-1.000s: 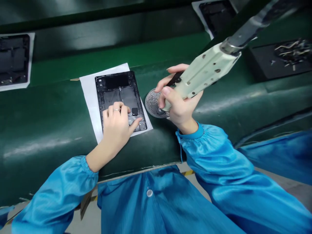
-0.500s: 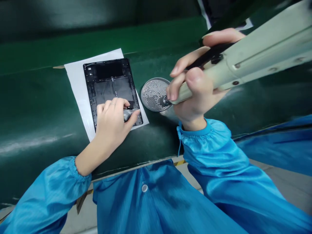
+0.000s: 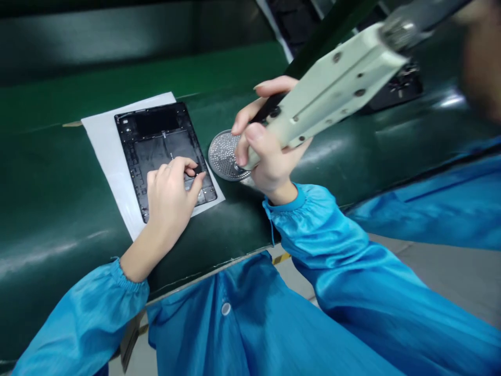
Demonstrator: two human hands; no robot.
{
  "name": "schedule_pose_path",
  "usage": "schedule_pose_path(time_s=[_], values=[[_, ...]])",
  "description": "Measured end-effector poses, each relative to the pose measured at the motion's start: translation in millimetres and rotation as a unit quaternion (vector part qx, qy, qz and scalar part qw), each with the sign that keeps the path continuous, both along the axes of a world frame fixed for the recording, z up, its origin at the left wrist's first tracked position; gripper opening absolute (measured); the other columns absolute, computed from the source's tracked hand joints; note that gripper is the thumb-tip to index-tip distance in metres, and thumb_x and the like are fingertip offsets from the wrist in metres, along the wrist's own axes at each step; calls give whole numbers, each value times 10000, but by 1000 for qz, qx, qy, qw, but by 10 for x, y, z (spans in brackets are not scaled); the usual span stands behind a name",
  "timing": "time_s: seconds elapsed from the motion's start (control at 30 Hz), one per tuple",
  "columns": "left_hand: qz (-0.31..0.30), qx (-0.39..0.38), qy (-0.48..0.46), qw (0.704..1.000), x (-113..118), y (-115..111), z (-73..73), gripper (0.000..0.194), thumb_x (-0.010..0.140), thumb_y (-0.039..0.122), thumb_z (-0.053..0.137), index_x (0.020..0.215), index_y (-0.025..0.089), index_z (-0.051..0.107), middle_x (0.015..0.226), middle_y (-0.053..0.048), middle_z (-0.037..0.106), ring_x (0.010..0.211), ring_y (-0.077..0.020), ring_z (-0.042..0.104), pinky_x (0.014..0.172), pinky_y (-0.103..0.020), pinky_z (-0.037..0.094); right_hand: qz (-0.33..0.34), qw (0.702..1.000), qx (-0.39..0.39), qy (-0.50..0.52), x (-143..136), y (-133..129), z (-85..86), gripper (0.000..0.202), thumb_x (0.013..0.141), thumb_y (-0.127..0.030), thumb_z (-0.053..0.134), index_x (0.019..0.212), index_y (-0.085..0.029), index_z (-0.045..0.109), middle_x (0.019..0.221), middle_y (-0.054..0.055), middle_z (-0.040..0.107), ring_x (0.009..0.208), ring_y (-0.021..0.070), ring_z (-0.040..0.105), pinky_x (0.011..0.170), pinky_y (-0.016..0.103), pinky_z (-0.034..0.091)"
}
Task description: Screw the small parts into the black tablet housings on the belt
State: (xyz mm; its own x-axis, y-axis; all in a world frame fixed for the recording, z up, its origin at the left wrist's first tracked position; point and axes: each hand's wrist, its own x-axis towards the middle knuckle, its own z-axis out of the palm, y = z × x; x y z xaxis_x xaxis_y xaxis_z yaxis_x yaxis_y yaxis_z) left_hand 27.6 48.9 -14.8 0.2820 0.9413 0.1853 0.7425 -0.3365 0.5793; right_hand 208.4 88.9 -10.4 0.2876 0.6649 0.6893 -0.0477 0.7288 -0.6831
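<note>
My right hand (image 3: 270, 156) is wrapped round a pale green electric screwdriver (image 3: 324, 89), its fingers near a dark lever on the side. The driver slants down, and its tip sits over a round metal screw tray (image 3: 222, 154) full of small holes. Left of the tray a black tablet housing (image 3: 156, 141) lies with its inner side up on a white sheet (image 3: 105, 151). Over the housing's lower right part is my left hand (image 3: 170, 190), thumb and forefinger drawn close together. Whatever may be between those fingertips is too small to make out.
The green work surface (image 3: 50, 172) runs across the view, its front edge near my blue smock (image 3: 230, 334). Another person's blue sleeve (image 3: 438, 203) is at the right. Dark parts (image 3: 399, 86) lie beyond the screwdriver.
The view has shifted, so the housing, tray and hands appear further left. My left thumb and forefinger have come closer together. The screwdriver's rear end and its cord now show.
</note>
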Motion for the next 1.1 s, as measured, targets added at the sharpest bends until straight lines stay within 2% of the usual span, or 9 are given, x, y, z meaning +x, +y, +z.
schedule_pose_path(time_s=[0.13, 0.23, 0.3, 0.4, 0.57, 0.67, 0.77, 0.93, 1.1], values=[[-14, -19, -104, 994, -29, 57, -23, 217, 965, 137, 802, 1141, 211, 699, 1030, -21, 798, 967, -234, 761, 987, -412, 526, 45, 999, -20, 9, 56, -24, 29, 389, 981, -496, 803, 1298, -333, 647, 894, -46, 699, 398, 25, 421, 343, 182, 337], [-48, -37, -175, 983, -68, 55, -32, 136, 986, 197, 799, 1108, 217, 741, 1032, -17, 793, 970, -216, 765, 966, -380, 558, 45, 998, -39, -15, 93, -46, 61, 366, 1009, -457, 778, 1305, -312, 620, 890, -53, 693, 413, 34, 458, 382, 188, 420], [-73, -57, -205, 974, -93, 36, -35, 62, 1024, 265, 776, 1076, 232, 765, 1062, -14, 788, 986, -207, 759, 968, -366, 573, 36, 996, -66, -38, 107, -64, 81, 384, 1025, -501, 740, 1317, -304, 587, 892, -57, 685, 429, 43, 474, 405, 198, 466], [-92, -107, -236, 961, -120, 13, -27, 100, 1062, 327, 744, 1112, 244, 769, 1093, -12, 791, 987, -198, 770, 954, -347, 590, 36, 991, -117, -53, 113, -86, 103, 449, 1013, -602, 700, 1313, -301, 553, 894, -56, 674, 450, 53, 484, 429, 214, 502], [-156, -87, -179, 968, -148, 40, 23, 90, 1069, 251, 739, 1113, 233, 816, 1108, -13, 822, 995, -190, 770, 915, -313, 575, 52, 994, -91, -26, 110, -86, 113, 371, 1025, -479, 750, 1303, -298, 583, 897, -60, 670, 444, 46, 480, 428, 212, 486], [-188, -76, -150, 968, -151, 61, 35, 143, 1019, 187, 814, 1153, 227, 841, 1060, -7, 843, 913, -182, 779, 861, -297, 580, 59, 995, -76, -10, 106, -81, 113, 361, 1009, -448, 793, 1281, -298, 607, 891, -56, 682, 433, 51, 484, 423, 227, 472], [-207, -43, -139, 967, -145, 59, 27, 125, 994, 158, 847, 1113, 195, 840, 1009, -24, 846, 874, -192, 789, 862, -301, 599, 53, 995, -87, -6, 109, -107, 136, 354, 1005, -471, 800, 1269, -316, 621, 902, -44, 690, 445, 64, 480, 413, 246, 460], [-283, 7, -113, 952, -155, 77, 5, 156, 1089, 128, 687, 1132, 172, 831, 1139, -83, 843, 1036, -230, 810, 969, -338, 629, 32, 994, -104, -18, 104, -124, 155, 375, 984, -528, 801, 1243, -325, 622, 882, -41, 692, 440, 67, 479, 402, 248, 438], [-301, 3, -86, 950, -149, 93, -38, 217, 1122, 147, 619, 1178, 177, 826, 1211, -113, 813, 1086, -230, 793, 1002, -368, 635, 10, 1000, -25, -3, 42, -38, 60, 398, 978, -566, 781, 1274, -347, 632, 860, -45, 675, 380, 61, 377, 351, 247, 322]])
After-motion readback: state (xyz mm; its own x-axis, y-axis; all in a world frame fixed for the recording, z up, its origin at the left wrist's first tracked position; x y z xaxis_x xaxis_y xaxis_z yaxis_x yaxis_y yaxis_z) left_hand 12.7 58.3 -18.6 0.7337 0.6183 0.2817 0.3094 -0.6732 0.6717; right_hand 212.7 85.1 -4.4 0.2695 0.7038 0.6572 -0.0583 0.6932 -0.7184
